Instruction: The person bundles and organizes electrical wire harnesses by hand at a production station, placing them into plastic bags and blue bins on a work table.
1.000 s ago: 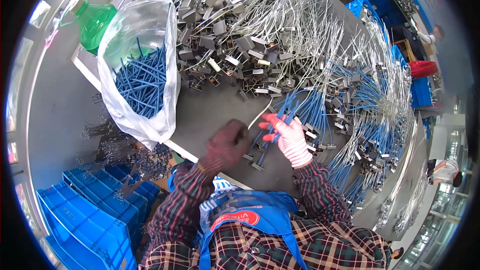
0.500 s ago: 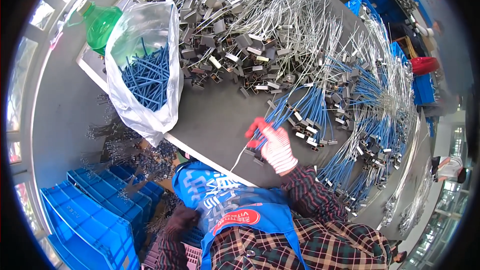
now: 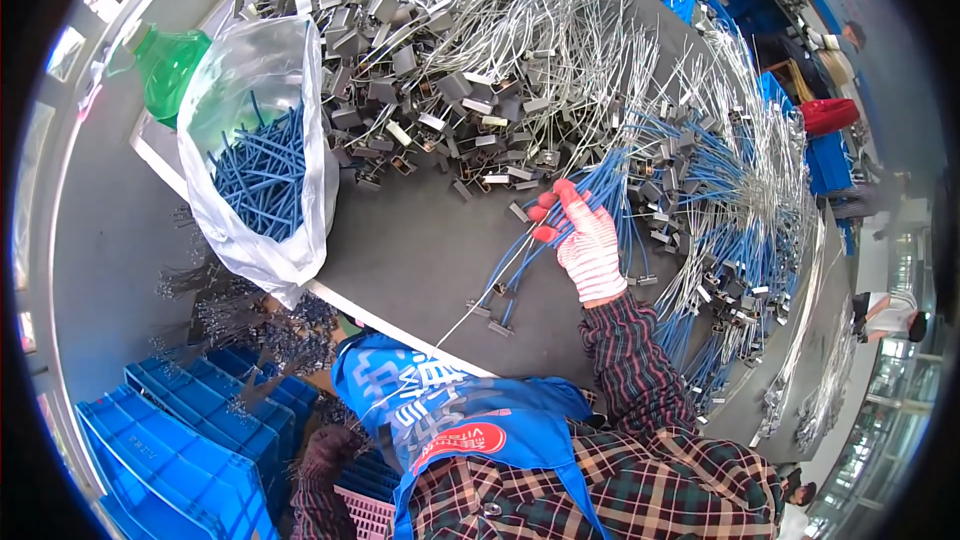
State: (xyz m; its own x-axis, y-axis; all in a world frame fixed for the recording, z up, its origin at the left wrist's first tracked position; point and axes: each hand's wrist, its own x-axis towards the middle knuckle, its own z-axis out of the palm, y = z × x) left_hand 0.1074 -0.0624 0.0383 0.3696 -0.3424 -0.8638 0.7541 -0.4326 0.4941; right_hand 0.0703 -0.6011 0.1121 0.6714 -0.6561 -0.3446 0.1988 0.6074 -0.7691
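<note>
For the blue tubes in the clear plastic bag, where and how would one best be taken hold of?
Probably by the raised end of the blue tube sticking up at the back of the pile, pinched from above through the open mouth of the clear plastic bag. That tube is slim and its end stands free, while most others lie crossed over one another.

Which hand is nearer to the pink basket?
Left. The left hand appears just above the pink basket in frame; the right hand is over the table, farther off.
</note>
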